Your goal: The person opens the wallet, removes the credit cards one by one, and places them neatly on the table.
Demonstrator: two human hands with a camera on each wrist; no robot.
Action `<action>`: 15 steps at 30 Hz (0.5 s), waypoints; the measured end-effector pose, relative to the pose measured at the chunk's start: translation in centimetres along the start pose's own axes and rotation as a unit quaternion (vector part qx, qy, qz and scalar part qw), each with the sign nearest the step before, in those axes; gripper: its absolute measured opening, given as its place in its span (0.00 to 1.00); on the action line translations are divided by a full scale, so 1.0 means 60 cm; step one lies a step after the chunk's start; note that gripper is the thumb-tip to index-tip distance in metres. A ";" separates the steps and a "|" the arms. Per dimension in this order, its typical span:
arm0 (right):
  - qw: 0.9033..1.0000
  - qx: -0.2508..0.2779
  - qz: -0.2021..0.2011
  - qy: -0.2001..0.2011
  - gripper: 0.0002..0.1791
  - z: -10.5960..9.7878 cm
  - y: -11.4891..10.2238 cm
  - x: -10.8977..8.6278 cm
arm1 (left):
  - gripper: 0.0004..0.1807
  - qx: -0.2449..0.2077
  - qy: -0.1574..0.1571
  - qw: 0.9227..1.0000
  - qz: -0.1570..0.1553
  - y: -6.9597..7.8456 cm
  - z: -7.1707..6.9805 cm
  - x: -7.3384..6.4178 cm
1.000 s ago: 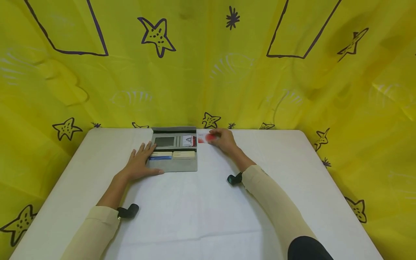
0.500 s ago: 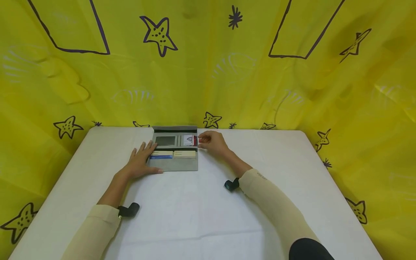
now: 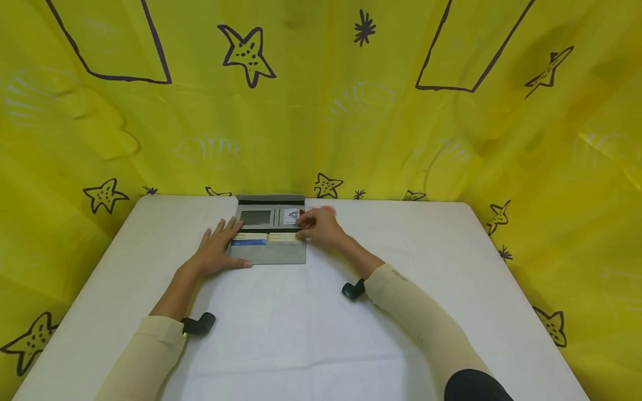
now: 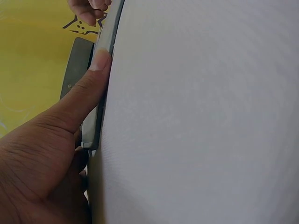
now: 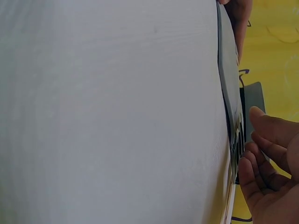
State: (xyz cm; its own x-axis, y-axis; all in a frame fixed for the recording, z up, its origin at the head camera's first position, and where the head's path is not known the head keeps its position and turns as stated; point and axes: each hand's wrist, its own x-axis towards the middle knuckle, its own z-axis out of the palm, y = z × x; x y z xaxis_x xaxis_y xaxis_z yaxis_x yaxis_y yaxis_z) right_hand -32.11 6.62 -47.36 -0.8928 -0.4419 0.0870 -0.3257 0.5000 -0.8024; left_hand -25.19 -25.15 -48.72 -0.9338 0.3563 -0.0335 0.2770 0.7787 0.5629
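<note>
left hand (image 3: 214, 253) spreads wide on the grey wallet (image 3: 276, 256) on the table (image 3: 281, 317). right hand (image 3: 325, 227) bends by its white card (image 3: 290, 216); i can't tell if it pinches. likely a card step, needing a soft pinch next.

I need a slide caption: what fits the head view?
Left hand on an open grey wallet, right hand at its opposite end, white table beneath.

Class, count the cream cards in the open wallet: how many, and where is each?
2, both in the lower half of the grey wallet: the left cream card above a blue strip, the right cream card by the right hand. Others may be hidden.
</note>
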 end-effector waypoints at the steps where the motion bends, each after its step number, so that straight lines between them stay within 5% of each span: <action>1: 1.000 -0.001 0.000 -0.001 0.15 0.001 -0.001 -0.001 | 0.65 0.000 0.000 1.000 0.000 0.000 0.000 0.000; 15: 0.999 -0.038 0.004 -0.016 0.13 0.008 -0.009 -0.001 | 0.66 0.003 -0.003 1.000 -0.001 -0.005 0.001 0.001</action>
State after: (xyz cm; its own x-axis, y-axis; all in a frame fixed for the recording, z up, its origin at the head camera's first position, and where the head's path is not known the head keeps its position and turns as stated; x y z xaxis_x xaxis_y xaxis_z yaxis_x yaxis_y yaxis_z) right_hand -31.72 6.04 -47.23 -0.8854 -0.4607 0.0620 -0.3432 0.5578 -0.7557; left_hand -25.34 -25.35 -48.97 -0.9326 0.3588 -0.0394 0.2772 0.7818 0.5585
